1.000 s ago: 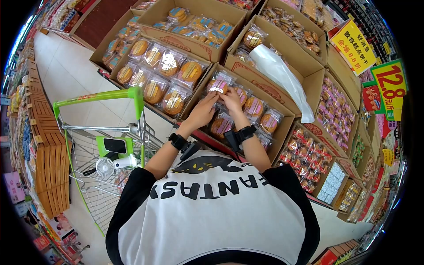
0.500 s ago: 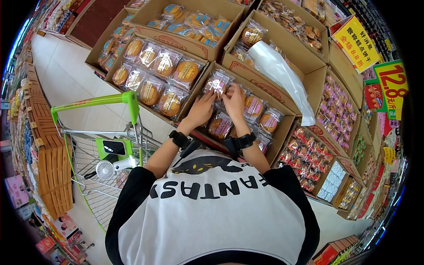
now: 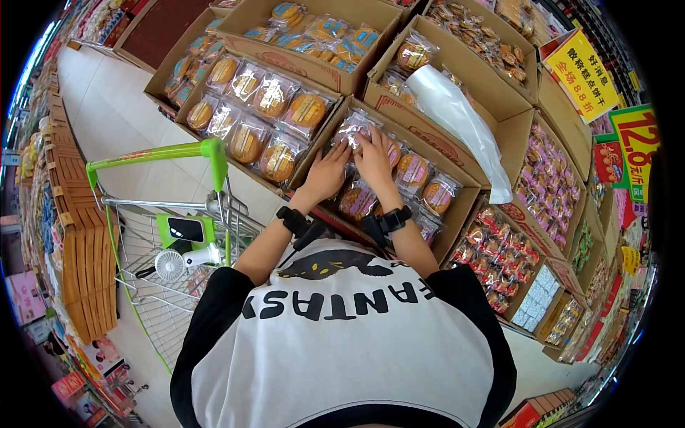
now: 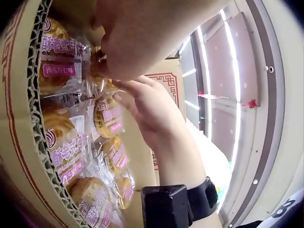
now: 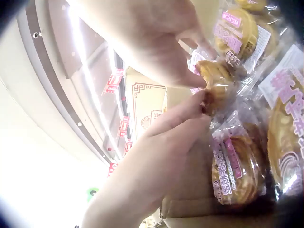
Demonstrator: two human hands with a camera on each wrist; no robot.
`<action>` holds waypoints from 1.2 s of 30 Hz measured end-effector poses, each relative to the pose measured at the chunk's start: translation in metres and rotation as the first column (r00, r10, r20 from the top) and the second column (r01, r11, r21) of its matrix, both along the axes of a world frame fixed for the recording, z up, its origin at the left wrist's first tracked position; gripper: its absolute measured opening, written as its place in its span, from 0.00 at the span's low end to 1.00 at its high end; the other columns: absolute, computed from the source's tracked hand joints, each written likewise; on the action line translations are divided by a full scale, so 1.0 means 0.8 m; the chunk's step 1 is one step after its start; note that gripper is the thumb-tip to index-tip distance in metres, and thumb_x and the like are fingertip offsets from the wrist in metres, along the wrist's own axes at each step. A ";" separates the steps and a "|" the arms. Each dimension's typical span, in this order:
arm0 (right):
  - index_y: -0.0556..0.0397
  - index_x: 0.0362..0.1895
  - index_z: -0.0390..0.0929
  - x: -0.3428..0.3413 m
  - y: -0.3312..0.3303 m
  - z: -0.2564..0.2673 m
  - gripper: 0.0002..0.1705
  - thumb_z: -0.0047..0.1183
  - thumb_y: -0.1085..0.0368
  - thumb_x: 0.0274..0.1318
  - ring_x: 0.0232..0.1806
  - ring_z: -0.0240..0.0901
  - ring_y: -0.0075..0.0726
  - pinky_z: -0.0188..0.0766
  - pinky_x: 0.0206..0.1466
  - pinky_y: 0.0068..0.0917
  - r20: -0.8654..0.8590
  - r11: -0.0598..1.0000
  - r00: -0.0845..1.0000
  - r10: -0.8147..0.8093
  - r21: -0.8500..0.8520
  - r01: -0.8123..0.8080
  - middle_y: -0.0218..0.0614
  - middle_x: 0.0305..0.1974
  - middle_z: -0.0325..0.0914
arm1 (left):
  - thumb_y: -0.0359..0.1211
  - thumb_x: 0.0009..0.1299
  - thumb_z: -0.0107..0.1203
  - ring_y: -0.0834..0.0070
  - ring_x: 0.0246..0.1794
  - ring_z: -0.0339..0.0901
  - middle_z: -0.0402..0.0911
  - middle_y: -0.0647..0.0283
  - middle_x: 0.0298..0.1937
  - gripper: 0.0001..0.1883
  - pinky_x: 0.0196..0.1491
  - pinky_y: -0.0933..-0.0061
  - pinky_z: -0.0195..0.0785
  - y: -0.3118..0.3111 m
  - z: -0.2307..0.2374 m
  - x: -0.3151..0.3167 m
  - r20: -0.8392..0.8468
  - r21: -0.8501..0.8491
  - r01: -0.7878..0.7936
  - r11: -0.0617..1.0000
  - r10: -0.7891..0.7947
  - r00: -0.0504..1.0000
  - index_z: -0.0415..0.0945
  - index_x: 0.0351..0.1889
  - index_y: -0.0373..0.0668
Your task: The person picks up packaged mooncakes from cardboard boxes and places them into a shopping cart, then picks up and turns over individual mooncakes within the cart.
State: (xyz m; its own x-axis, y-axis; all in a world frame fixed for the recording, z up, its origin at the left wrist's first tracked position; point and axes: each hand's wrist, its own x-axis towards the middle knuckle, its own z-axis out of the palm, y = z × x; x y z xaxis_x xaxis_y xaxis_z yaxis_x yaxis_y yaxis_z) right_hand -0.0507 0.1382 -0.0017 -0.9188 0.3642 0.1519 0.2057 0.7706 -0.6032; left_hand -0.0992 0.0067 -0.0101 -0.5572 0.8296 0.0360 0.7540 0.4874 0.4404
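Both hands meet at a wrapped mooncake (image 3: 354, 128) near the far left corner of a cardboard box (image 3: 435, 158). My left hand (image 3: 327, 175) holds its near left side, fingertips at the edge of the clear wrapper. From the right, my right hand (image 3: 375, 165) grips the same mooncake; in the right wrist view its thumb and forefinger lie around the golden cake (image 5: 216, 78). Fingers cover part of the cake. Other mooncakes (image 3: 412, 172) with pink-and-white lettering lie around the hands in this box.
A white plastic bag (image 3: 457, 118) drapes over the box behind. To the left is a box of yellow-labelled cakes (image 3: 246, 143). A shopping cart (image 3: 160, 153) stands at the left, holding a phone (image 3: 185, 228) and a small white fan (image 3: 170, 265). Red-wrapped snacks (image 3: 492, 250) fill a box at right.
The fingers of both hands have shifted on the mooncake; the right hand's fingers now reach further across its wrapper. The mooncake stays in the same corner of the box.
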 end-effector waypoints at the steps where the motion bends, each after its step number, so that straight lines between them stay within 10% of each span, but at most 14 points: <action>1: 0.58 0.46 0.70 0.001 0.001 -0.004 0.23 0.49 0.75 0.38 0.59 0.46 0.52 0.49 0.61 0.38 -0.002 1.000 1.000 0.003 0.001 -0.003 0.45 0.57 0.53 | 0.27 0.57 0.42 0.65 0.63 0.52 0.55 0.54 0.61 0.26 0.59 0.51 0.45 0.000 -0.002 -0.002 -0.004 0.001 0.010 1.000 -0.010 1.000 0.57 0.56 0.37; 14: 0.56 0.44 0.71 0.016 0.014 -0.010 0.20 0.50 0.71 0.40 0.58 0.52 0.50 0.51 0.59 0.36 -0.110 0.979 0.993 0.044 -0.195 -0.065 0.46 0.57 0.56 | 0.27 0.56 0.44 0.62 0.61 0.53 0.55 0.55 0.62 0.27 0.56 0.54 0.51 -0.003 -0.007 -0.009 0.041 0.010 -0.005 1.000 0.004 0.999 0.57 0.57 0.40; 16: 0.56 0.43 0.71 0.022 0.010 -0.006 0.19 0.50 0.71 0.40 0.56 0.55 0.49 0.54 0.57 0.36 -0.120 0.983 0.992 0.027 -0.176 -0.048 0.46 0.56 0.58 | 0.26 0.56 0.44 0.60 0.59 0.57 0.58 0.55 0.60 0.24 0.56 0.60 0.52 -0.004 -0.009 -0.011 0.251 0.200 -0.030 0.979 -0.022 0.968 0.61 0.54 0.40; 19: 0.57 0.39 0.72 0.031 0.006 -0.001 0.14 0.49 0.71 0.43 0.45 0.67 0.42 0.63 0.47 0.31 -0.218 0.967 0.974 0.060 -0.231 -0.111 0.43 0.46 0.69 | 0.26 0.58 0.44 0.56 0.53 0.63 0.66 0.54 0.53 0.19 0.54 0.64 0.56 -0.017 0.017 0.002 0.129 0.357 0.005 0.934 -0.054 0.990 0.65 0.50 0.39; 21: 0.57 0.38 0.71 0.036 -0.002 0.008 0.11 0.47 0.73 0.46 0.34 0.70 0.29 0.65 0.39 0.21 -0.143 0.807 0.989 0.033 -0.581 -0.111 0.36 0.34 0.73 | 0.27 0.60 0.44 0.59 0.50 0.65 0.68 0.54 0.51 0.18 0.53 0.67 0.57 -0.030 0.047 0.019 0.270 0.332 -0.071 0.941 -0.023 0.963 0.66 0.49 0.38; 36: 0.58 0.40 0.69 0.082 -0.115 0.082 0.11 0.46 0.71 0.49 0.26 0.71 0.23 0.67 0.30 0.18 -0.170 0.362 0.812 0.559 -0.831 -0.423 0.34 0.28 0.73 | 0.28 0.66 0.40 0.79 0.34 0.72 0.75 0.61 0.36 0.12 0.39 0.80 0.65 -0.201 0.102 0.157 0.820 0.291 -0.711 0.640 0.217 0.530 0.67 0.46 0.34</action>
